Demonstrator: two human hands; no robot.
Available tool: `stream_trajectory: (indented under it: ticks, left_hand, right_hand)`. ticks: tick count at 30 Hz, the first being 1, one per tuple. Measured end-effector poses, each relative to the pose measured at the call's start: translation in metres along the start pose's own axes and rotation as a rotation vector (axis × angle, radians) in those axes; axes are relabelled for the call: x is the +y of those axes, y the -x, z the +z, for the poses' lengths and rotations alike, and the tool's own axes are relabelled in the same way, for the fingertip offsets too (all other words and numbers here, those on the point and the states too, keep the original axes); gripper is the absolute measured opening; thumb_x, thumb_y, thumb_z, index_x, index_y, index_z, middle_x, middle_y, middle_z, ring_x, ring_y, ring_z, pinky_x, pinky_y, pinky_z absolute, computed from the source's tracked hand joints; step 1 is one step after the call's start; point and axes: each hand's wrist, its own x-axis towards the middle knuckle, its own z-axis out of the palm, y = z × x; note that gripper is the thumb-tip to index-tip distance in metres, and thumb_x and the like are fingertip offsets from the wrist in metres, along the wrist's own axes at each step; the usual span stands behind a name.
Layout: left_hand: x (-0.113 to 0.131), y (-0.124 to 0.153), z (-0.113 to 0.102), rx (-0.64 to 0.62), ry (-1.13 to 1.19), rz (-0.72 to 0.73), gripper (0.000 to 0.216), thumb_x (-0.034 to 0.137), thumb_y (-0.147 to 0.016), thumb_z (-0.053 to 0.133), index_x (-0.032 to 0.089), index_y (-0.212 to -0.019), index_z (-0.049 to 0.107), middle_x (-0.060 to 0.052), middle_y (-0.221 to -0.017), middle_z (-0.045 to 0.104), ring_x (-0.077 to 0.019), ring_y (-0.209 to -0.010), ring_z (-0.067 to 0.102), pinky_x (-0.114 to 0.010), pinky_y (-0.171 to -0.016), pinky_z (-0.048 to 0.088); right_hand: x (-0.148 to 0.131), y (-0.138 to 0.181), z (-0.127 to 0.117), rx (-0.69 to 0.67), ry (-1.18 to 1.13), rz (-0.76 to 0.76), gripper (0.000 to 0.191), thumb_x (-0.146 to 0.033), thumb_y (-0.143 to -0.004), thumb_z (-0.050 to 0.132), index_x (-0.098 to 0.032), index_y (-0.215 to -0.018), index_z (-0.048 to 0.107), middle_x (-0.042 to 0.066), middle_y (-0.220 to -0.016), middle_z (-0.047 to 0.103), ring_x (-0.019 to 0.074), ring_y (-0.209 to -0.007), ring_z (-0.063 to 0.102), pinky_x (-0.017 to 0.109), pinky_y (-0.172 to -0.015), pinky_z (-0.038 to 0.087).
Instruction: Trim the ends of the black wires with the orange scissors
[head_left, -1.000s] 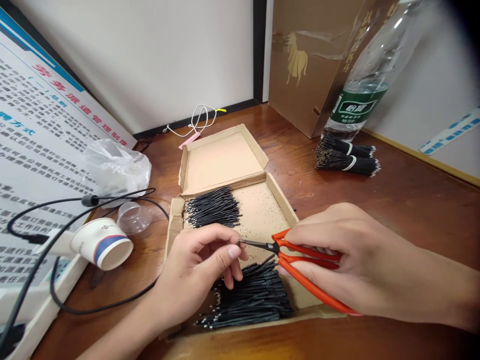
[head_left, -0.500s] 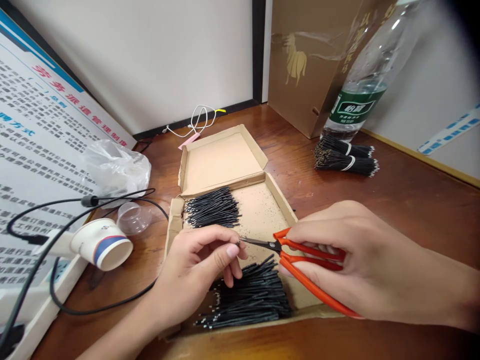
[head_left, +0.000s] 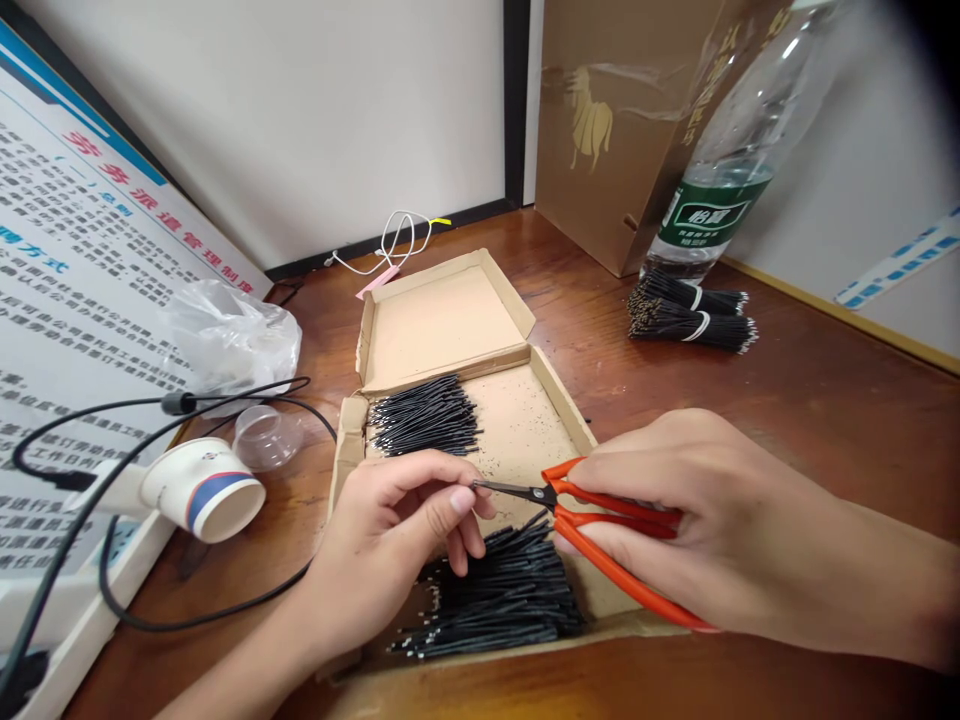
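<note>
My right hand (head_left: pixel 720 520) is closed round the orange handles of a pair of scissors (head_left: pixel 600 525). Their dark blades point left, and the tips touch the thumb and forefinger of my left hand (head_left: pixel 405 540). That left hand is closed in a pinch on a short black wire, of which only a dark end shows; the fingers cover the rest. Beneath both hands lies an open cardboard box (head_left: pixel 559 400). A front pile of short black wires (head_left: pixel 517 590) with silvery ends fills its near part. Another pile of black wires (head_left: pixel 424 415) lies at the far left of it.
Bundles of black wire (head_left: pixel 694 315) tied with white bands lie right, beside a water bottle (head_left: pixel 709 215) and a brown carton (head_left: pixel 615 130). On the left are a paper cup (head_left: pixel 202 490), a clear plastic cup (head_left: pixel 266 437), a plastic bag (head_left: pixel 236 335) and a black cable (head_left: pixel 217 622).
My right hand and the scissors have shifted slightly left, bringing the blade tips onto the left fingertips. My left hand stays almost where it was.
</note>
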Motion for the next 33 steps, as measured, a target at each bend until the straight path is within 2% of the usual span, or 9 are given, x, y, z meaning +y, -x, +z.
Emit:
stream_trajectory:
  ticks: [4, 16, 33]
  left_hand:
    - [0.0002, -0.0014, -0.0003, 0.0, 0.014, -0.008, 0.016, 0.022, -0.093, 0.063, 0.011, -0.084, 0.07, -0.006, -0.065, 0.07, -0.0143, -0.053, 0.064, -0.023, -0.052, 0.054]
    - [-0.0038, -0.0005, -0.0007, -0.007, 0.057, -0.014, 0.016, 0.024, -0.094, 0.063, 0.012, -0.086, 0.069, -0.005, -0.066, 0.071, -0.0142, -0.053, 0.064, -0.023, -0.051, 0.054]
    - [-0.0029, -0.0021, -0.0017, -0.017, 0.04, -0.002, 0.017, 0.024, -0.095, 0.062, 0.012, -0.085, 0.069, -0.006, -0.067, 0.07, -0.0143, -0.054, 0.065, -0.023, -0.052, 0.055]
  right_hand:
    - [0.0009, 0.0011, 0.0022, 0.016, 0.035, 0.001, 0.027, -0.011, -0.091, 0.049, -0.017, -0.064, 0.054, -0.006, -0.054, 0.037, 0.0084, -0.048, 0.028, 0.027, -0.049, 0.024]
    - [0.0014, 0.0014, 0.005, 0.049, 0.052, 0.033, 0.031, -0.015, -0.09, 0.053, -0.018, -0.059, 0.046, -0.007, -0.051, 0.036, 0.0077, -0.046, 0.029, 0.026, -0.048, 0.022]
    - [0.0034, 0.0007, 0.0068, 0.064, 0.095, -0.025, 0.032, -0.016, -0.092, 0.052, -0.019, -0.061, 0.049, -0.006, -0.053, 0.037, 0.0093, -0.048, 0.028, 0.027, -0.048, 0.024]
